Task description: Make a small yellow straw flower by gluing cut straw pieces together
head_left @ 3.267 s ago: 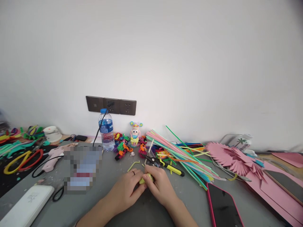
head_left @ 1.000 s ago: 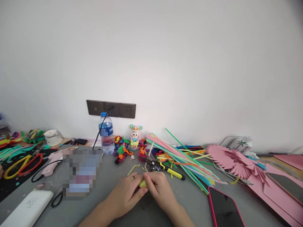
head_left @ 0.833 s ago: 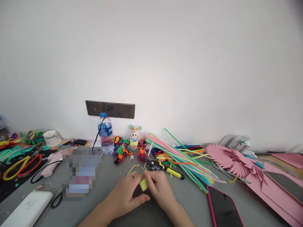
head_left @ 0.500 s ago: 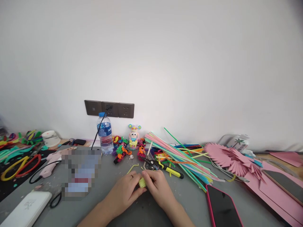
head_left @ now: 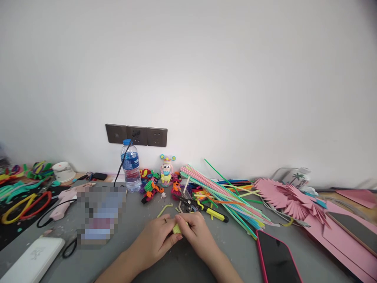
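Note:
Between my two hands, low in the middle of the head view, is a small pale yellow fuzzy piece (head_left: 176, 228), like bent pipe cleaner. My left hand (head_left: 157, 236) pinches it from the left, a ring on one finger. From the right, my right hand (head_left: 194, 231) closes on it with the thumb on top. Fingers hide most of the piece. Just beyond the hands lie pliers (head_left: 213, 213) with yellow and black handles, and a short pale yellow pipe cleaner (head_left: 165, 209) rests on the grey mat (head_left: 235, 251).
Behind stand a water bottle (head_left: 130, 167) and a small figurine (head_left: 166, 173). A bundle of pipe cleaners (head_left: 226, 198) spreads to the right, near a pink-cased phone (head_left: 278, 257) and folded pink paper (head_left: 291, 200). Leftward are a pink glue gun (head_left: 60, 208) and a white power bank (head_left: 37, 259).
Both hands stay nearly in place around the yellow piece, with only slight finger shifts. The things on the table have not moved.

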Demonstrator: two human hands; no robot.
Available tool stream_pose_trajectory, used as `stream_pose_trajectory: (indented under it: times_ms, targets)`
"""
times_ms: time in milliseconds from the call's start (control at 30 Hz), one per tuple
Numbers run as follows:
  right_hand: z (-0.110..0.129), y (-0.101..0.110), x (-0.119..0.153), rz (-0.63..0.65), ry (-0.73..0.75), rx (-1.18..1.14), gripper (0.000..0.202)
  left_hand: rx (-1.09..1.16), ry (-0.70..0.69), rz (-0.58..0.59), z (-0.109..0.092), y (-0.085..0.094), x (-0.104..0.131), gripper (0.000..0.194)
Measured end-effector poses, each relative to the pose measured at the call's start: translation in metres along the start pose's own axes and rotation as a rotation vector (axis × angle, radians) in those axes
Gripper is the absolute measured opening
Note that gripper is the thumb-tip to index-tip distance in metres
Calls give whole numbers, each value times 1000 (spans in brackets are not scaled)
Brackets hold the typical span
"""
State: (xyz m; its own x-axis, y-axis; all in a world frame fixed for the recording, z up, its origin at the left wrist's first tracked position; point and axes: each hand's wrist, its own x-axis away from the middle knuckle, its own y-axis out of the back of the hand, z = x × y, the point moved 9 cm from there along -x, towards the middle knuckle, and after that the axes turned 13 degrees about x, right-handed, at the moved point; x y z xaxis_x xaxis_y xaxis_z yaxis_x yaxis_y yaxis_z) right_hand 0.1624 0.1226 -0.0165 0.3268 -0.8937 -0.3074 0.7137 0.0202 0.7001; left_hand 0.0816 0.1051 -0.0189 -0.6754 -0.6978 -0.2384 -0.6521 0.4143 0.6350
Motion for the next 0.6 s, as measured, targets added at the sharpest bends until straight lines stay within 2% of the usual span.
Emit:
stream_pose_trajectory:
  times_ms: [133,400,600]
  targets:
    - [1,1,0,9,16,-14,44,14,-30,6,-2,-1,1,42]
    - [2,0,2,5,15,23,44,40,-29,-19,-5,3,0,30]
    - [5,3,4,-8,35,56,43,74,-24,-11,-6,3,2,38]
